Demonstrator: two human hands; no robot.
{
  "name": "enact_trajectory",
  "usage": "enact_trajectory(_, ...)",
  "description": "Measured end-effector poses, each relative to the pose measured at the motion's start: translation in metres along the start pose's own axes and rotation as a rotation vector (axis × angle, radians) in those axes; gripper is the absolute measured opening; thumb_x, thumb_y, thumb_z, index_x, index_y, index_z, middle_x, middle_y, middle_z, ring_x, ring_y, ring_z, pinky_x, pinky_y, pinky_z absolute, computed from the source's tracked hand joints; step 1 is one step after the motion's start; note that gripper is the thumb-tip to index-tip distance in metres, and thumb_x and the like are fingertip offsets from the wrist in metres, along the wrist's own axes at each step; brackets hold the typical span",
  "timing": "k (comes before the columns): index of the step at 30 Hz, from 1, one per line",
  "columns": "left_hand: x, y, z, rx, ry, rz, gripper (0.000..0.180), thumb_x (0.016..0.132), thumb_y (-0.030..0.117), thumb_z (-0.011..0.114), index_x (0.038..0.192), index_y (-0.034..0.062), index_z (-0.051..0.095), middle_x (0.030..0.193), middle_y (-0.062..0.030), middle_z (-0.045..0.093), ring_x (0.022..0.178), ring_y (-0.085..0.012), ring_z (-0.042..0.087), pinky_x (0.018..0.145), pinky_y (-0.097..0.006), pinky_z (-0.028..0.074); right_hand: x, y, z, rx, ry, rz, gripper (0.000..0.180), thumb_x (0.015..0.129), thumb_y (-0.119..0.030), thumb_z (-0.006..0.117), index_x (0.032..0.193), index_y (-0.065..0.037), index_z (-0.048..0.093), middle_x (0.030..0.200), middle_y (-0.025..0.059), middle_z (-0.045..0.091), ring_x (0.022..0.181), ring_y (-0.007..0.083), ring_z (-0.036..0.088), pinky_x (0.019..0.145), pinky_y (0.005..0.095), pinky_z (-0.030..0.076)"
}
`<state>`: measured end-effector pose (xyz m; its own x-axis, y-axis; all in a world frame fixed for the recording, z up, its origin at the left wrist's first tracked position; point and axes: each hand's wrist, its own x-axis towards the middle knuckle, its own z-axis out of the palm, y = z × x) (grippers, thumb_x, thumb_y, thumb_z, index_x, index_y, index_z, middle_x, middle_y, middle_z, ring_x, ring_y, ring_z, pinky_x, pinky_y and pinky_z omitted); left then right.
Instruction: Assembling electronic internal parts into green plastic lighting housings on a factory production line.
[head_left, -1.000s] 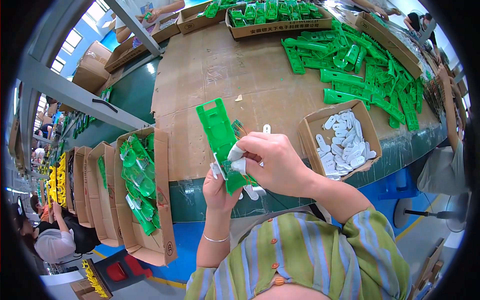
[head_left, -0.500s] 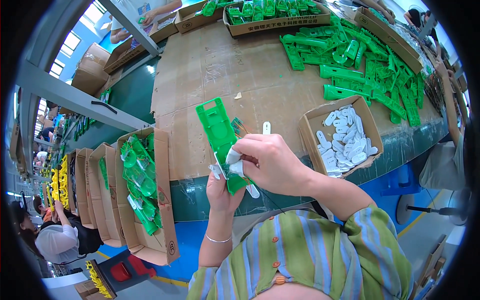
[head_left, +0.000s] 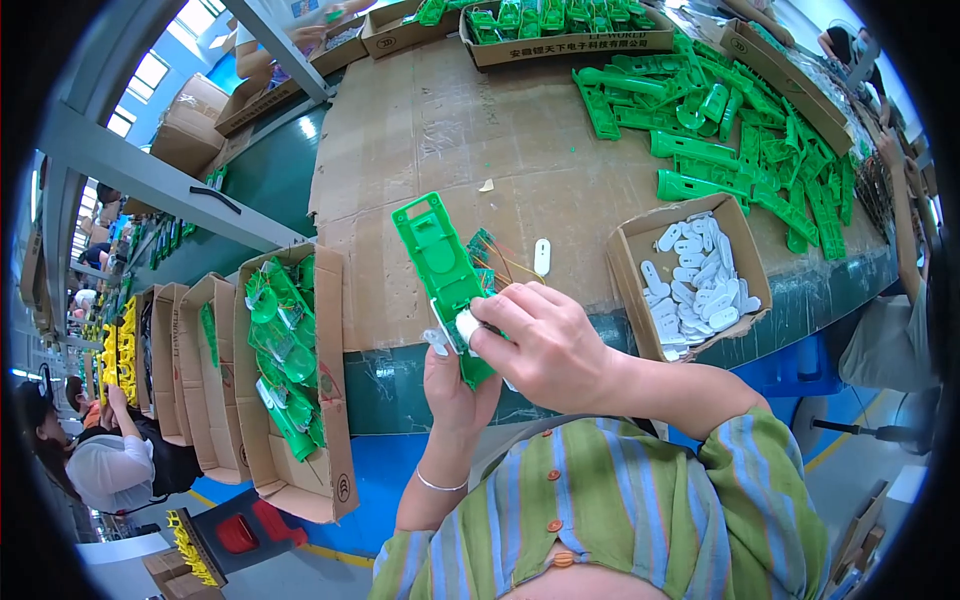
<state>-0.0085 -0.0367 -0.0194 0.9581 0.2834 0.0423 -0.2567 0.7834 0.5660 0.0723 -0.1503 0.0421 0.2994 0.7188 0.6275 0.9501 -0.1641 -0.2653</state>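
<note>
My left hand [head_left: 456, 392] is closed around the lower end of a long green plastic housing [head_left: 437, 252], holding it tilted above the table's near edge. A white strip shows along the housing's left side by my left thumb. My right hand [head_left: 545, 335] presses its covered fingertips into the lower part of the housing; whatever sits under them is hidden. White covers wrap the fingertips. A small green circuit board [head_left: 484, 247] with thin red and orange wires hangs at the housing's right side. Just beyond my right hand, a white oval plastic piece [head_left: 542, 257] lies on the cardboard.
A carton of white plastic pieces [head_left: 690, 340] stands to the right. Green housings [head_left: 700, 165] are heaped at the far right, with a filled carton [head_left: 570, 45] behind. At the left, a carton [head_left: 330, 400] holds wired green parts. Other people sit at the left and far edges.
The view has shifted slightly. My right fingers have moved a little and flattened against the housing, and more of the circuit board shows. My left hand still holds the housing.
</note>
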Motion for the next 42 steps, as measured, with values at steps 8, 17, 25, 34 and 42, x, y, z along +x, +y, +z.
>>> enact_trajectory(8, -0.003, 0.015, 0.007, 0.335, 0.097, 0.033, 0.043, 0.090, 0.026, 0.048, 0.122, -0.0020, 0.041, 0.115, -0.0109, 0.053, 0.106, -0.0201, 0.052, 0.091, -0.033, 0.042, -0.012, 0.003, 0.010, 0.005, 0.091, -0.040, 0.022, 0.064, -0.010, 0.059, 0.085, -0.002, 0.060, 0.096, 0.0089, 0.050, 0.089, 0.0233, 0.054, 0.072, 0.0328, 0.048)
enact_trajectory(17, -0.003, 0.020, 0.004, 0.715, -0.055, 0.152, 0.034, 0.086, 0.012, 0.057, 0.115, -0.0026, 0.046, 0.107, -0.0078, 0.057, 0.091, -0.0107, 0.054, 0.079, -0.025, 0.045, -0.020, 0.015, -0.005, 0.493, -0.017, 0.147, 0.025, 0.067, 0.004, 0.061, 0.091, 0.001, 0.061, 0.097, 0.0091, 0.053, 0.090, 0.0220, 0.056, 0.073, 0.0306, 0.049)
enact_trajectory(25, -0.011, 0.017, 0.020, 0.683, 0.011, 0.190, 0.026, 0.085, 0.005, 0.052, 0.110, -0.0025, 0.049, 0.095, -0.0030, 0.056, 0.084, -0.0070, 0.051, 0.072, -0.021, 0.043, -0.021, 0.014, 0.005, 1.215, 0.047, 0.637, 0.024, 0.076, 0.000, 0.064, 0.099, 0.003, 0.057, 0.089, 0.0056, 0.060, 0.083, 0.0110, 0.060, 0.072, 0.0240, 0.050)
enact_trajectory(34, -0.008, 0.013, 0.021, 0.741, 0.053, 0.264, 0.024, 0.084, 0.002, 0.048, 0.108, -0.0023, 0.049, 0.095, -0.0037, 0.056, 0.082, -0.0063, 0.050, 0.070, -0.020, 0.041, -0.025, 0.017, 0.015, 1.255, -0.034, 0.660, 0.023, 0.077, -0.005, 0.064, 0.098, 0.002, 0.055, 0.091, 0.0040, 0.058, 0.086, 0.0102, 0.057, 0.078, 0.0264, 0.048)
enact_trajectory(42, 0.006, 0.037, 0.022, 0.336, -0.110, 0.049, 0.039, 0.087, 0.013, 0.053, 0.119, 0.0022, 0.034, 0.101, -0.0140, 0.054, 0.092, -0.0244, 0.058, 0.078, -0.037, 0.049, -0.045, 0.026, 0.025, 1.059, -0.922, 0.465, 0.039, 0.079, -0.010, 0.058, 0.116, -0.001, 0.048, 0.108, 0.0120, 0.058, 0.103, 0.0162, 0.054, 0.090, 0.0309, 0.041)
